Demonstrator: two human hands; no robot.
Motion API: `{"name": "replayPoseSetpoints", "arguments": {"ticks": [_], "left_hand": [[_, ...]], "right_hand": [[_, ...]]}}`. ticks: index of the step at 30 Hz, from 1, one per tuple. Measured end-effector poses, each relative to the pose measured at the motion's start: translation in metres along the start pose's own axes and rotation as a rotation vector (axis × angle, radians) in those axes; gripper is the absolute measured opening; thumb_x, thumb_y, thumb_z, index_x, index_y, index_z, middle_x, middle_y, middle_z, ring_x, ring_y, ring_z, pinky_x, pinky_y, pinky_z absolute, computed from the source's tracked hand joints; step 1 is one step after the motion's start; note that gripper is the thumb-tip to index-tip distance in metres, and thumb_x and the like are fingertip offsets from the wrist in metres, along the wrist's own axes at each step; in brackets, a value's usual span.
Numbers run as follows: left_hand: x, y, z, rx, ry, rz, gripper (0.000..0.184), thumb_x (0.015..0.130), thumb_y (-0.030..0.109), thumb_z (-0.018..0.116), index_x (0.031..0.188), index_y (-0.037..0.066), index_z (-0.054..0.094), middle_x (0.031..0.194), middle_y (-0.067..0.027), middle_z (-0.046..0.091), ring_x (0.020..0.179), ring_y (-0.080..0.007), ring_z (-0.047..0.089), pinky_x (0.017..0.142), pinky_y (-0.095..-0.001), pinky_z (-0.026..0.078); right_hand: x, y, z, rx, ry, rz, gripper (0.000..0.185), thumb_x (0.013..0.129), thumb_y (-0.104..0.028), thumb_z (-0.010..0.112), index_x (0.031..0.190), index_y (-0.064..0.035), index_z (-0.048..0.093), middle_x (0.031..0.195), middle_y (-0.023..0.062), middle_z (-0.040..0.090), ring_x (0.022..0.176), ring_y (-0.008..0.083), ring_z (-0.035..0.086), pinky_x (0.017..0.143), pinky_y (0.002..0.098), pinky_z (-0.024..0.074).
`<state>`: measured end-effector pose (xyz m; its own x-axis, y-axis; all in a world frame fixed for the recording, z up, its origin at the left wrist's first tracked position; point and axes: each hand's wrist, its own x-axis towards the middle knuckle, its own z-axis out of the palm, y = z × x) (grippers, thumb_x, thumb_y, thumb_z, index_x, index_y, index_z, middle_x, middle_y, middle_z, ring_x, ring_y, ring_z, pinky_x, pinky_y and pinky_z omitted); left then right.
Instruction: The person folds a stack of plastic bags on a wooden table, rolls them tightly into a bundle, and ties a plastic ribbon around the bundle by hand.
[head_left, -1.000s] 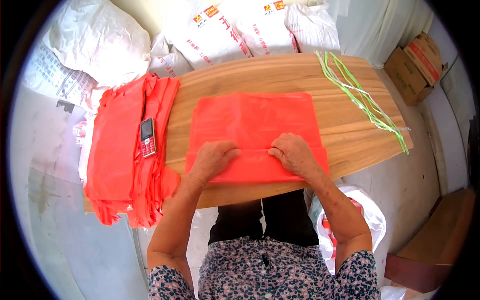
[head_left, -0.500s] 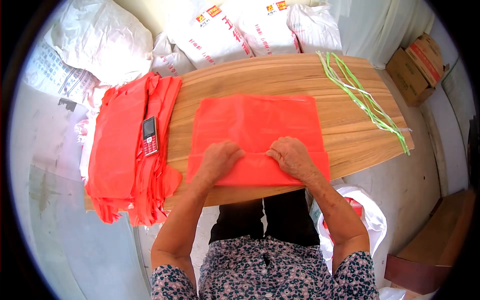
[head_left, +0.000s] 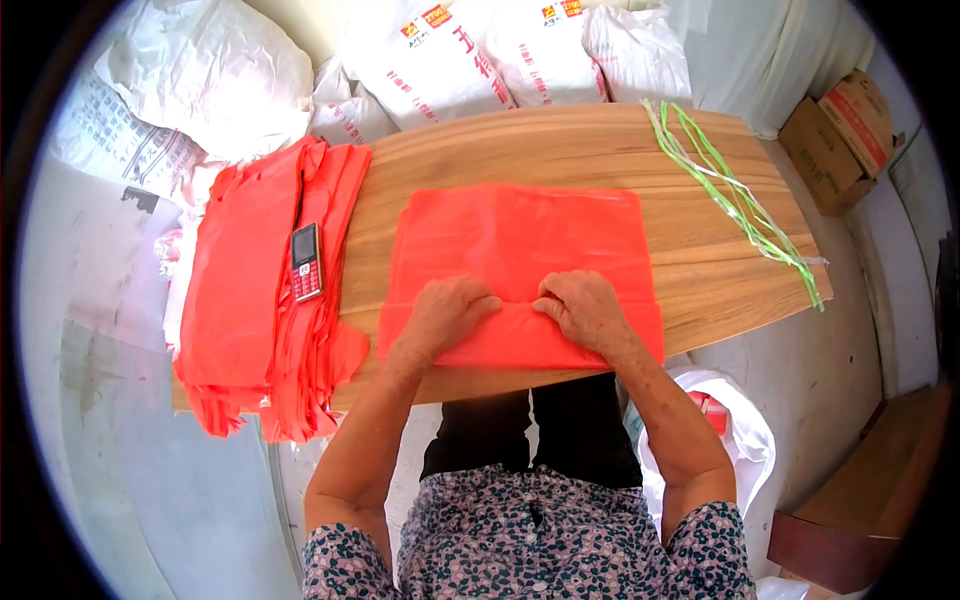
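Observation:
A stack of red plastic bags (head_left: 530, 235) lies flat in front of me, with its near part folded over in a band. My left hand (head_left: 450, 310) is closed on the fold's upper edge, left of the middle. A short way to its right, my right hand (head_left: 582, 305) pinches the same edge, thumb and fingers curled together. Both hands rest on the plastic, knuckles up. Fingertips are partly hidden.
On the left a thick pile of red bags (head_left: 240, 270) carries a mobile phone (head_left: 307, 262). Green and white ties (head_left: 735, 200) lie at the right of the wooden table (head_left: 500, 145). White sacks (head_left: 440, 75) stand behind; a white bag (head_left: 750, 440) sits below right.
My left hand has shifted slightly right along the fold, closer to my right hand. The view has moved a little; the red bags remain in place.

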<state>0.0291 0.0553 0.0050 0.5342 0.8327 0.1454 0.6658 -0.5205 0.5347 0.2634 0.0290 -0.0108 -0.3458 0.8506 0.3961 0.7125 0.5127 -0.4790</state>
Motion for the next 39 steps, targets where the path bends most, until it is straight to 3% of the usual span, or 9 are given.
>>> {"name": "replayPoseSetpoints", "arguments": {"ticks": [7,14,24,27,33,36,39], "left_hand": [[0.003,-0.002,0.007,0.081,0.005,-0.014,0.022,0.086,0.029,0.062,0.085,0.007,0.068,0.083,-0.0121,0.065,0.084,-0.0326,0.062,0.073,-0.0450,0.047],[0.002,0.001,0.007,-0.015,0.057,0.038,0.018,0.084,0.023,0.067,0.084,0.006,0.064,0.081,-0.0125,0.063,0.081,-0.0336,0.061,0.071,-0.0432,0.048],[-0.002,0.004,0.014,0.077,0.174,0.080,0.014,0.079,0.017,0.070,0.083,0.006,0.062,0.086,-0.0099,0.061,0.085,-0.0309,0.058,0.074,-0.0414,0.046],[-0.011,0.010,0.014,0.161,0.238,0.180,0.020,0.080,0.023,0.069,0.091,0.007,0.064,0.095,-0.0083,0.064,0.092,-0.0296,0.060,0.079,-0.0421,0.045],[-0.040,0.043,0.005,0.263,0.029,0.251,0.070,0.073,0.053,0.070,0.126,0.009,0.056,0.129,-0.0111,0.056,0.121,-0.0313,0.051,0.104,-0.0485,0.034],[-0.041,0.044,0.002,0.307,-0.043,0.243,0.082,0.070,0.059,0.071,0.131,0.008,0.051,0.135,-0.0122,0.051,0.126,-0.0327,0.047,0.107,-0.0518,0.030],[-0.041,0.043,0.004,0.303,-0.067,0.246,0.080,0.072,0.058,0.070,0.132,0.008,0.051,0.137,-0.0124,0.050,0.126,-0.0334,0.046,0.106,-0.0529,0.031]], "right_hand": [[-0.004,-0.002,0.001,-0.085,-0.029,-0.073,0.020,0.083,-0.026,0.067,0.078,-0.0079,0.061,0.074,0.0102,0.062,0.074,0.0334,0.059,0.065,0.0443,0.0447],[-0.002,-0.008,-0.001,0.052,-0.039,0.053,0.019,0.083,-0.025,0.067,0.079,-0.0080,0.061,0.072,0.0113,0.063,0.072,0.0335,0.061,0.063,0.0444,0.0456],[0.001,-0.007,0.001,0.004,-0.076,0.051,0.020,0.079,-0.024,0.068,0.072,-0.0073,0.061,0.071,0.0126,0.062,0.072,0.0343,0.061,0.063,0.0455,0.0465],[0.000,-0.008,0.002,-0.033,-0.068,0.063,0.021,0.080,-0.027,0.066,0.074,-0.0069,0.062,0.074,0.0136,0.062,0.075,0.0346,0.061,0.067,0.0463,0.0476],[-0.006,-0.014,0.007,0.012,0.053,0.086,0.014,0.078,-0.020,0.066,0.076,-0.0073,0.059,0.077,0.0121,0.058,0.081,0.0332,0.058,0.071,0.0446,0.0460],[-0.008,-0.019,0.006,-0.101,0.117,0.006,0.011,0.077,-0.016,0.064,0.076,-0.0083,0.057,0.074,0.0100,0.056,0.079,0.0315,0.057,0.070,0.0432,0.0446],[-0.012,-0.022,0.009,-0.247,0.101,-0.063,0.008,0.077,-0.014,0.062,0.077,-0.0089,0.056,0.073,0.0077,0.055,0.075,0.0294,0.056,0.068,0.0414,0.0433]]}}
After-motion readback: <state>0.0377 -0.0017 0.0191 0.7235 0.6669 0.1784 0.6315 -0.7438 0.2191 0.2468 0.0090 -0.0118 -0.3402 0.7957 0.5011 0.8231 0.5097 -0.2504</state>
